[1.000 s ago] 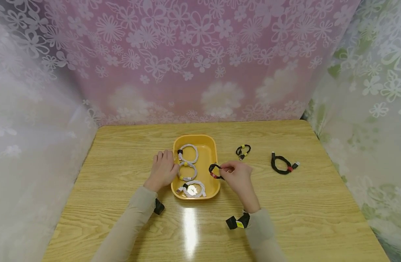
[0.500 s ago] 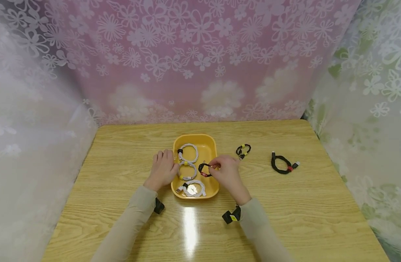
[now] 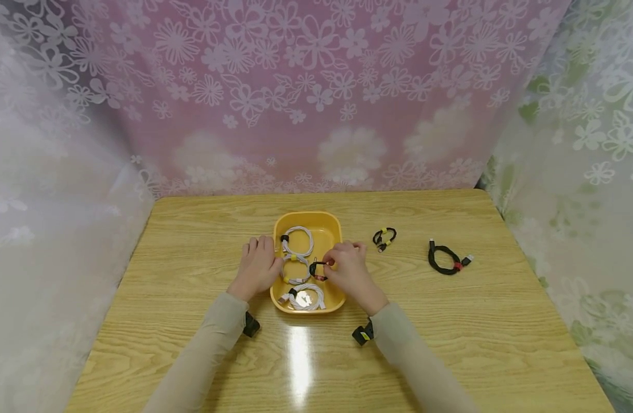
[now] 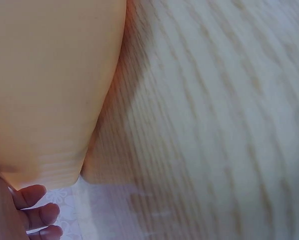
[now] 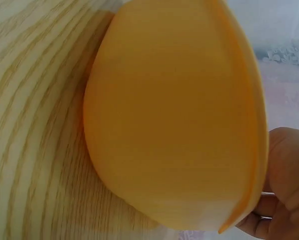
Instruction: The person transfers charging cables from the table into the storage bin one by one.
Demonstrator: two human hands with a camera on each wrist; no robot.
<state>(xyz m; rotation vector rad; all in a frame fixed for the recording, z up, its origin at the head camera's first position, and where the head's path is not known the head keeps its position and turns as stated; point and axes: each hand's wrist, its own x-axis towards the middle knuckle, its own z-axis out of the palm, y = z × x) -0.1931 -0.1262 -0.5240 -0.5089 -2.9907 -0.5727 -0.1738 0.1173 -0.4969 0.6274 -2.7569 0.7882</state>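
My right hand reaches over the right rim of a yellow plastic bin and pinches a small coiled black cable with a red tie. The cable is inside the bin's outline, beside the white coils. My left hand grips the bin's left rim, its thumb over the edge and its fingers outside. In the left wrist view, curled fingertips show past the bin wall. In the right wrist view, the bin's outer wall hides the cable, and part of the right hand shows beyond the rim.
Along the bin's left side lie a white coiled cable, a grey-white one with yellow ties and another white one. On the wooden table, to the right, are a small black cable with yellow ties and a larger black cable.
My right hand has moved left over the bin's rim, carrying the red-tied black cable from the right edge to beside the white coils. The left hand stays at the left rim.
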